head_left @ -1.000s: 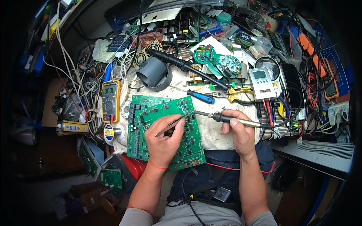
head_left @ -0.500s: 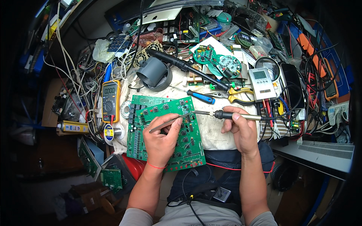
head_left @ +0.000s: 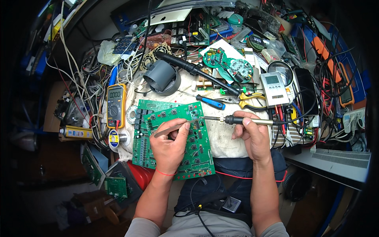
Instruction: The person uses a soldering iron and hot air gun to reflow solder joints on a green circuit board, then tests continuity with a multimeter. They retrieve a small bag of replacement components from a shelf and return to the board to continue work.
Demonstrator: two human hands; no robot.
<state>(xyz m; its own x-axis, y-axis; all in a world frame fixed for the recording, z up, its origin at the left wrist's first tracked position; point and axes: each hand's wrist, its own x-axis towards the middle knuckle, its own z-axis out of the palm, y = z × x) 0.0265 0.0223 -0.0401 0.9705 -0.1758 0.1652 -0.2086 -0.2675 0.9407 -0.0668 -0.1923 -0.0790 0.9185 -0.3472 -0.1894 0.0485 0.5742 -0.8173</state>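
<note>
On the surface point(head_left: 227, 140) draped in white cloth, the large green rectangular circuit board point(head_left: 199, 158) overlaps a second green circuit board point(head_left: 142, 148). Over it, my left grip point(head_left: 167, 147) is clamped on slim grey metal tweezers point(head_left: 166, 130); to its right, my right grip point(head_left: 253, 135) holds a black-and-silver soldering iron point(head_left: 237, 120). Components already populate it; work near its upper-right corner seems under way, though what remains I cannot tell.

Digits stood on the meter point(head_left: 116, 104) left of the left hand point(head_left: 167, 148) and, fainter, on the white device point(head_left: 275, 90) beyond the right hand point(head_left: 254, 138).
</note>
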